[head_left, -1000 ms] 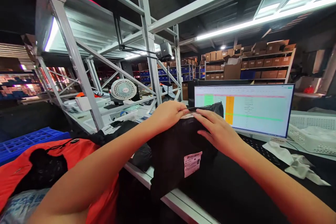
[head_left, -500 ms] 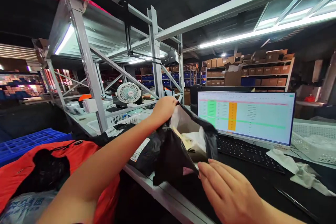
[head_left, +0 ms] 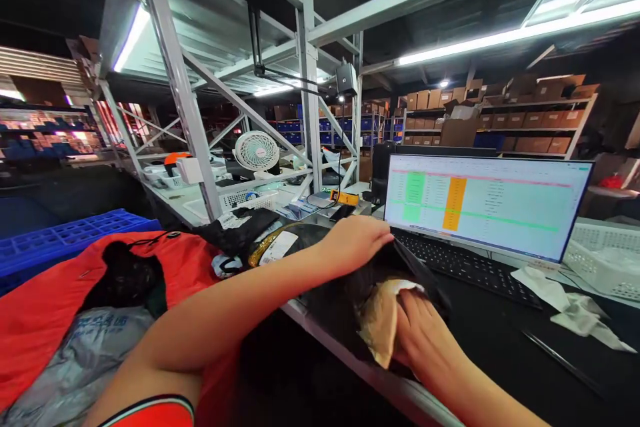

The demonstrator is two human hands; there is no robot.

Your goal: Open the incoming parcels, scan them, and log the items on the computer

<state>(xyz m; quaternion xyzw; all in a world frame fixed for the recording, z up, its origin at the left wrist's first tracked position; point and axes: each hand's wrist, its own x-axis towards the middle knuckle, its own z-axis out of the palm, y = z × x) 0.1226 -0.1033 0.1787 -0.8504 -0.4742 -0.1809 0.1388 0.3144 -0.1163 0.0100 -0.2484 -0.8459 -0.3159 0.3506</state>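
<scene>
My left hand (head_left: 357,243) is closed on the upper edge of a black plastic mailing bag (head_left: 420,270), holding its mouth up. My right hand (head_left: 425,327) is at the bag's opening, its fingertips out of sight behind a tan, soft-looking item with a white part (head_left: 383,320). That hand appears to grip the item, which sticks partly out of the bag; its exact kind is unclear. Beside the bag on the left lies another dark package with a white label (head_left: 280,247).
A monitor (head_left: 487,203) and black keyboard (head_left: 465,267) stand to the right, near crumpled white scraps (head_left: 570,317) and a thin metal tool (head_left: 560,357). On the left are a red sack (head_left: 193,267) and blue crate (head_left: 75,240). A rack post (head_left: 183,87) rises ahead.
My right hand has moved from the bag's near edge into its opening, and the tan item now protrudes. My left hand and the bag are lower; the view has shifted.
</scene>
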